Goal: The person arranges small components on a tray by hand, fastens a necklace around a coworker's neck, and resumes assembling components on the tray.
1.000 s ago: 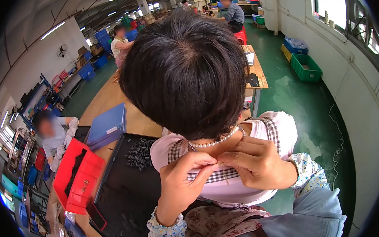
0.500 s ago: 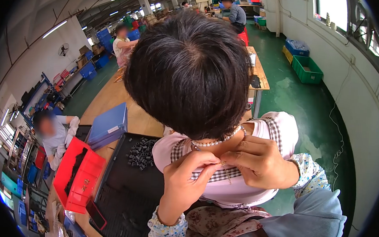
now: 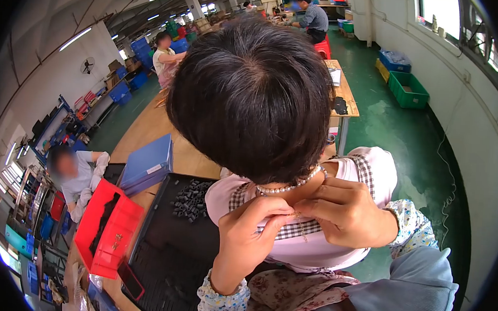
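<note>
The left grip [image 3: 243, 229] and the right grip [image 3: 351, 214] face each other, fingertips nearly meeting, each with thumb and forefinger pinched on the gold end of a necklace [image 3: 284, 191]. Fingers cover the clasp, so I cannot tell whether it is fastened. The pearls run just above both grips, round the neck of a person [image 3: 253, 93] whose back is turned. A thin gold chain [image 3: 304, 234] dangles in the gap below the fingertips, over a checked collar [image 3: 287, 232]. Behind each grip, at the wrist, sits a flowered sleeve, one on the left [image 3: 223, 302] and one on the right [image 3: 410, 222].

Left of the left grip, a black tray [image 3: 162, 275] lies on the desk [image 3: 189, 152], with a heap of small black parts [image 3: 192, 200] near its upper end. Farther left of that grip, by the tray's edge, are a phone [image 3: 131, 281], lower than the grip, and an open red box [image 3: 112, 241], dark inside. Above the box, up and left of the grip, lies a blue folder [image 3: 149, 158]. Farthest left of it, beyond the box, is a co-worker [image 3: 77, 173] in long pale gloves or sleeves.

Up and right of the right grip, well apart, a green crate [image 3: 407, 99] stands on the floor [image 3: 370, 129], a blue crate [image 3: 394, 64] beyond it.
</note>
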Demonstrator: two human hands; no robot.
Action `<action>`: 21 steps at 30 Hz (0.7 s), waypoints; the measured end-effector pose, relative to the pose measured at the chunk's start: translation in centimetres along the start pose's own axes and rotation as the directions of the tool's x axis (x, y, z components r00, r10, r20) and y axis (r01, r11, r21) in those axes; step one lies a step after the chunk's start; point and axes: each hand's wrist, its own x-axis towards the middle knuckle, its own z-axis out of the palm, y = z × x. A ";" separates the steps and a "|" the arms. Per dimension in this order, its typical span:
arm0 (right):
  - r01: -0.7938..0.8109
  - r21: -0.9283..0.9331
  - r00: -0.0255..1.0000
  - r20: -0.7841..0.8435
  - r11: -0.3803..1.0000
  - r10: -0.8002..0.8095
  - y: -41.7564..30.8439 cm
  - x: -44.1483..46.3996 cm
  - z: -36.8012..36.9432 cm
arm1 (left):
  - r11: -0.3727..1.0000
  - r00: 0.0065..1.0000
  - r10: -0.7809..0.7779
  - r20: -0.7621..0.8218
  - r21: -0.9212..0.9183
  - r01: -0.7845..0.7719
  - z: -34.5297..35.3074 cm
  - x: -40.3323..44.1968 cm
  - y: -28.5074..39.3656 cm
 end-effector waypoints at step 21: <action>-0.027 0.065 1.000 -0.011 0.998 0.027 -0.1 0.3 0.1 | 0.998 0.997 -0.054 0.060 -0.022 0.056 -0.7 0.5 -0.1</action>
